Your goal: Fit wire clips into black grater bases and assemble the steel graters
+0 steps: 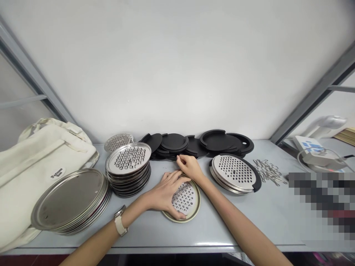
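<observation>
A round metal grater disc (183, 198) lies on the grey table, set inside a shallow round rimmed piece (198, 204). My left hand (168, 192), with a watch at the wrist, spans the disc, its thumb at the near edge and its fingers at the far side. Just behind the disc is my right hand (191, 167), its fingers curled together; what they may pinch is hidden. To the left stands a stack of dark round pieces topped by a grater disc (129, 158). On the right, another stack carries a grater disc (234, 171) partly edged with a black rim.
Round metal plates (73, 197) are stacked at the left by a cream bag (41, 155). Black round holders (173, 142) lie along the wall. Small metal clips (269, 171) are heaped at the right, near a white device (313, 149). Grey frame posts flank the table.
</observation>
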`<state>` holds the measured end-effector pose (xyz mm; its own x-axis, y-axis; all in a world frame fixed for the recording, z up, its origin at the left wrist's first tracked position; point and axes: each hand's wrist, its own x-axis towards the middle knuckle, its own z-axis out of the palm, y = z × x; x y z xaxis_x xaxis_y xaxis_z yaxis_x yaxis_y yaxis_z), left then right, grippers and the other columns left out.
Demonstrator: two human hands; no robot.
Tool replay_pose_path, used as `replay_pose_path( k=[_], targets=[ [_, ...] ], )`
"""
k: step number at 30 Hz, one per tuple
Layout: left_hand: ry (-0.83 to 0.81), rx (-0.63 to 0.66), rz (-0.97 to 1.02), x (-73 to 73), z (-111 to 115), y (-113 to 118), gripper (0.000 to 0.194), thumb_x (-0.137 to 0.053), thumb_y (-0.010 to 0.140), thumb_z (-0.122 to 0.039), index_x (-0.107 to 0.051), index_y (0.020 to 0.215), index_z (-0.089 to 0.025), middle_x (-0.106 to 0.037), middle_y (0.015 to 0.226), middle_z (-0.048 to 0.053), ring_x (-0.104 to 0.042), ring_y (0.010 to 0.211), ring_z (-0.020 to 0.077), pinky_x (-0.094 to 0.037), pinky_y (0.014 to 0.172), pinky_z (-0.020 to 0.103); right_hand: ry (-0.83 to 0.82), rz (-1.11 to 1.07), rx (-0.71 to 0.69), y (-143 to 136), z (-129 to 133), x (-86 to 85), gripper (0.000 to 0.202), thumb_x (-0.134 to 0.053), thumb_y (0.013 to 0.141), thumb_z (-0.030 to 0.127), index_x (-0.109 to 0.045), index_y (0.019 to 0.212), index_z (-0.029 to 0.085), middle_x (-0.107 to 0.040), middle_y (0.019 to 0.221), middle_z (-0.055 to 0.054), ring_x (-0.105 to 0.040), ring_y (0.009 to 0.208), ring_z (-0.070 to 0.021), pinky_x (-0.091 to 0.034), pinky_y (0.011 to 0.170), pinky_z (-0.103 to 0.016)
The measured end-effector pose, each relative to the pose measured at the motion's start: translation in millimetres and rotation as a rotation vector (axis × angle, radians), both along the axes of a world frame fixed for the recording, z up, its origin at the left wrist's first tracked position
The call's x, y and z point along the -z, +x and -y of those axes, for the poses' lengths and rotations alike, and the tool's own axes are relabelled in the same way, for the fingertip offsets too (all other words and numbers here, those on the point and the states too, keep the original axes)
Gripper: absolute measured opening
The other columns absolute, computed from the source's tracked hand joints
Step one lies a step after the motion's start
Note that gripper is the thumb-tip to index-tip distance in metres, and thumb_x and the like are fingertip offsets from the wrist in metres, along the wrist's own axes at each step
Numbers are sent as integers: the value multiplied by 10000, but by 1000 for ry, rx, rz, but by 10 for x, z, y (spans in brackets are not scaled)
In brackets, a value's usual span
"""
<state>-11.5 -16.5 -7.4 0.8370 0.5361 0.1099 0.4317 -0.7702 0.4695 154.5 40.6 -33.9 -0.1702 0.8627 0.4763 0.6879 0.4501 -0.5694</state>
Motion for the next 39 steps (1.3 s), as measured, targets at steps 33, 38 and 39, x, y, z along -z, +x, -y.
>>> replay_pose_path(
  k=[33,38,39],
  targets=[
    [-10,2,-71,-5,46,-24,930,-687,540,-629,-333,1347,-332,-251,1366,97,-188,1275,370,-203,1032,512,11,50,-6,4,-9,24,383,-349,891,326,-416,542,184,-454,501,31,-356,467,-83,-231,500,-226],
    [1,-2,-40,-6,56,-11,755,-695,559,-589,-476,1228,-317,-273,1341,82,-207,1266,354,-205,1035,482,12,70,-9,7,-6,18,385,-350,895,322,-419,543,182,-461,505,33,-355,467,-81,-231,501,-221],
    [2,-3,-36,-6,57,-8,746,-694,562,-584,-478,1222,-310,-279,1335,85,-210,1264,351,-206,1035,479,11,74,-10,8,-5,15,386,-351,896,322,-420,544,181,-464,508,33,-356,468,-80,-232,502,-220]
  ],
)
